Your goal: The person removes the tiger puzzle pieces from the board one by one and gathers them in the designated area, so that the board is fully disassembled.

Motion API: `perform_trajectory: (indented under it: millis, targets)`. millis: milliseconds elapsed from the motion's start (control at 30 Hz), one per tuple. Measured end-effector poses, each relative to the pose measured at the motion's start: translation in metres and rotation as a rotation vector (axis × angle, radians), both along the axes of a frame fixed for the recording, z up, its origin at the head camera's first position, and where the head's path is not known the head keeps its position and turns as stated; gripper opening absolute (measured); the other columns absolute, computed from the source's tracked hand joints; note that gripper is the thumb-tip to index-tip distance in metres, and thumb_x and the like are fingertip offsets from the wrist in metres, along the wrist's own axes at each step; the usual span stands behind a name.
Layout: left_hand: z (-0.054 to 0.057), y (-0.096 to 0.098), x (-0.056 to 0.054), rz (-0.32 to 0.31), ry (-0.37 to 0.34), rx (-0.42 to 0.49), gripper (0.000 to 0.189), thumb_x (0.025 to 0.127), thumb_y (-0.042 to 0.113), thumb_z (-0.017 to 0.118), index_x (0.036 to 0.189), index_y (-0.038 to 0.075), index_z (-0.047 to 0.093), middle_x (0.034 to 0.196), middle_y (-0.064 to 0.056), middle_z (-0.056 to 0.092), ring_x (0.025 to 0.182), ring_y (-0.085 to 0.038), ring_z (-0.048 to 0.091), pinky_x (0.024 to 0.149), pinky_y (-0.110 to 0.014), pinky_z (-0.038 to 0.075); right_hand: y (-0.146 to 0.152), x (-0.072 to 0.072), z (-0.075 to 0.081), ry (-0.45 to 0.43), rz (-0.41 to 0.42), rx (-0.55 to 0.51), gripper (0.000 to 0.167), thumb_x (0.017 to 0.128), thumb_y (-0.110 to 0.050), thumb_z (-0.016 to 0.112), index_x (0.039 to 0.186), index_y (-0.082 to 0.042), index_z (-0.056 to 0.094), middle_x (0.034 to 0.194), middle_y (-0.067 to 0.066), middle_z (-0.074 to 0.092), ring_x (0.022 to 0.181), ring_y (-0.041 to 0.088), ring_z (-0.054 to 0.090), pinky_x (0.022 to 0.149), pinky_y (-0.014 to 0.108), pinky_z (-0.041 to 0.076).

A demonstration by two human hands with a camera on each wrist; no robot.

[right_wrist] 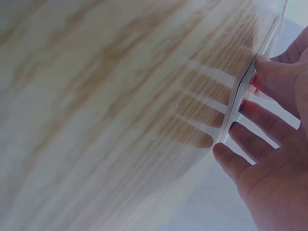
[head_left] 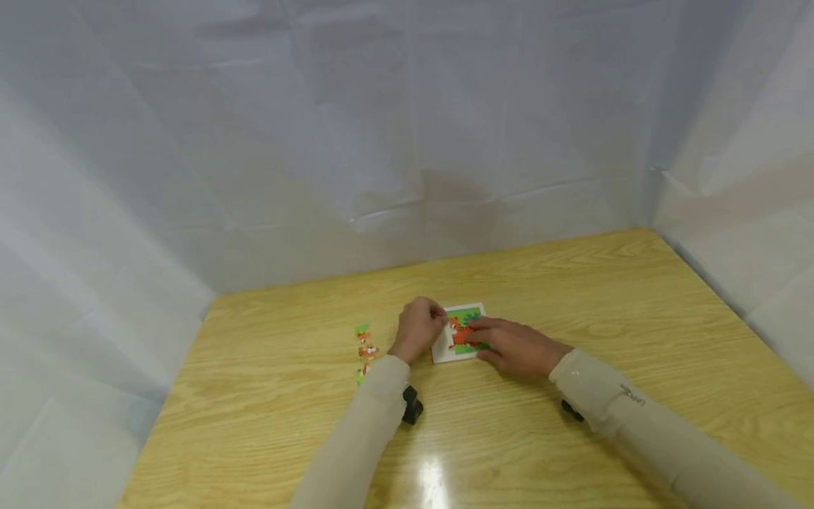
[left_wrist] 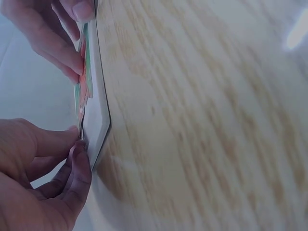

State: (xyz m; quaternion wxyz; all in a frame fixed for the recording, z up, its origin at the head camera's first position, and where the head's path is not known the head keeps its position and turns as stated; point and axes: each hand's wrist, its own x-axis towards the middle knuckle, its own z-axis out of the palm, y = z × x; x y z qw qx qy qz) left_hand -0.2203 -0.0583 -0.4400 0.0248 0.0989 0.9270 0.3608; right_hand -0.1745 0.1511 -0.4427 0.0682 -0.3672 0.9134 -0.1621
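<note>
Pale sleeves (head_left: 610,396) reach in over a wood-grained table (head_left: 254,424), glossy enough to throw back a patch of light; white, creased sheeting (head_left: 350,141) hangs behind and at both sides. Ahead, near the middle of the table, lies a white-bordered puzzle board (head_left: 440,350). The left hand (head_left: 420,329) is curled at its left edge, thumb and fingertips pinching a thin piece (left_wrist: 81,136) seen nearly edge-on. The right hand (head_left: 518,346) is spread, fingers fairly straight, touching the board from the right. Within the border sits an orange animal picture (head_left: 458,341) on green, with a bare white strip at left. Left of the left hand, loose animal pieces (head_left: 367,351) lie in a column.
</note>
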Motion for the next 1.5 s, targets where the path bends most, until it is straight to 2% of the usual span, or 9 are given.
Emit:
perform_trajectory:
  millis: [167,533,1100,1500]
  targets:
    - [-0.0012,0.0010,-0.0004,0.023,0.022,0.013,0.011,0.095,0.006,0.068,0.090,0.004,0.078,0.088,-0.008,0.074,0.072,-0.018,0.065,0.062,-0.033,0.054,0.0004,-0.0013,-0.0018,0.018,0.014,-0.007,0.039,0.101,-0.017,0.065,0.137,-0.003,0.062,0.150,0.022,0.047,0.138,0.039,0.045,0.105,0.052,0.045]
    - [-0.0028,0.0013,-0.0004,0.053,0.034,0.025,0.010,0.094,0.007,0.071,0.087,0.004,0.078,0.084,-0.007,0.073,0.070,-0.018,0.064,0.062,-0.032,0.052,-0.0003,-0.0005,-0.0004,0.013,0.015,-0.008,0.038,0.101,-0.016,0.065,0.136,-0.003,0.063,0.149,0.023,0.048,0.138,0.038,0.045,0.105,0.052,0.045]
    - [-0.0034,0.0017,0.0021,0.092,0.010,0.047,0.008,0.093,0.008,0.073,0.088,0.005,0.078,0.082,-0.006,0.071,0.068,-0.016,0.062,0.058,-0.028,0.049,-0.0024,-0.0029,-0.0015,0.032,0.035,-0.008,0.038,0.100,-0.015,0.065,0.135,-0.001,0.063,0.146,0.024,0.051,0.137,0.039,0.047,0.106,0.053,0.044]
    - [-0.0043,0.0039,0.0008,0.086,0.011,0.052,0.008,0.094,0.008,0.073,0.089,0.004,0.078,0.083,-0.006,0.071,0.069,-0.016,0.062,0.060,-0.030,0.050,-0.0003,-0.0043,0.0004,0.071,0.048,0.037,0.041,0.101,-0.017,0.065,0.137,0.001,0.060,0.144,0.021,0.054,0.133,0.037,0.051,0.109,0.053,0.040]
